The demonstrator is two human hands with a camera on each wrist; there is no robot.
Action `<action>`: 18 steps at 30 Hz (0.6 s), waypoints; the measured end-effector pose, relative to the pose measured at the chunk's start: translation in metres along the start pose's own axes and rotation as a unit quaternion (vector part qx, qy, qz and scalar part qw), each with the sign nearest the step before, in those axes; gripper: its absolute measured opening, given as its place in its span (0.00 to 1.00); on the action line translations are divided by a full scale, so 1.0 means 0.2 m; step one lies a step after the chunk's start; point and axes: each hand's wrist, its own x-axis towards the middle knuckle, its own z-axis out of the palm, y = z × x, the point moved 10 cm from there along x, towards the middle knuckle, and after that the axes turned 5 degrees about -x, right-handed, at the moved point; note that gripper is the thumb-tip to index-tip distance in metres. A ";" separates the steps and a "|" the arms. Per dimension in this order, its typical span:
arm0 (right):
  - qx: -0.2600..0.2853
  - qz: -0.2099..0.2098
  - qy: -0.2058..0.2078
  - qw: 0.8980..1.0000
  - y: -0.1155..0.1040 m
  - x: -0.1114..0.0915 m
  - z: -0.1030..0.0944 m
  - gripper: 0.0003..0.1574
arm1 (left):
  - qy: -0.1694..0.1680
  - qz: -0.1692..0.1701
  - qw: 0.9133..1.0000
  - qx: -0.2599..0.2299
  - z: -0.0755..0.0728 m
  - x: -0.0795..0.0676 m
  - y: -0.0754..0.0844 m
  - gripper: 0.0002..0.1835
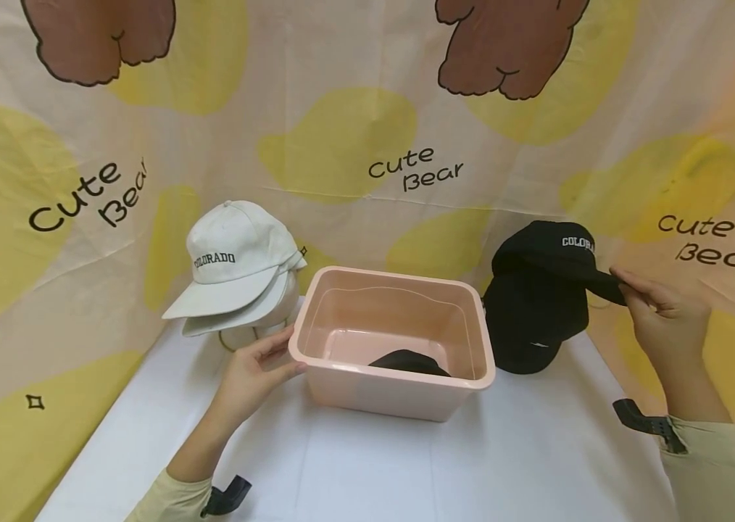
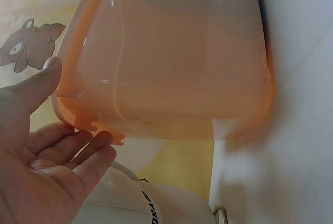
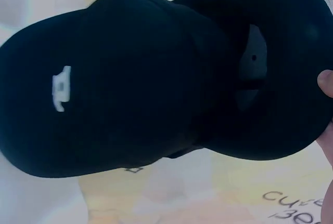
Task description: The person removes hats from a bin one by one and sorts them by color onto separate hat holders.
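Note:
My right hand point(image 1: 670, 319) pinches the brim of a black baseball cap point(image 1: 537, 246) lettered COLORADO. That cap is tilted over a second black cap point(image 1: 533, 330) with a small white mark; what supports them is hidden. In the right wrist view, the thumb point(image 3: 326, 82) lies on the held brim at the right edge, and the marked cap point(image 3: 119, 89) fills the left. My left hand point(image 1: 253, 377) holds the left corner of a pink plastic bin point(image 1: 380, 391), thumb and fingers on either side of the corner. Inside the bin lies a black item point(image 1: 409, 361), mostly hidden by the front wall.
Left of the bin, a white COLORADO cap point(image 1: 237, 239) sits over another white cap point(image 1: 263, 308) on a pale rounded stand. A white cloth point(image 1: 367, 471) covers the table. A patterned curtain point(image 1: 341, 43) hangs behind and along both sides.

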 end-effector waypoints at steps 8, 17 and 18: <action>0.028 0.012 -0.016 0.999 0.06 -0.16 0.02 0.17 | 0.001 -0.009 1.000 -0.007 -0.01 -0.01 -0.01 0.38; 0.041 -0.026 -0.016 0.999 0.05 -0.29 0.02 0.15 | 0.000 -0.017 1.000 -0.005 -0.01 0.00 -0.03 0.39; 0.043 -0.031 -0.015 0.998 0.04 -0.29 0.02 0.15 | 0.000 -0.016 1.000 -0.006 -0.01 0.01 -0.03 0.39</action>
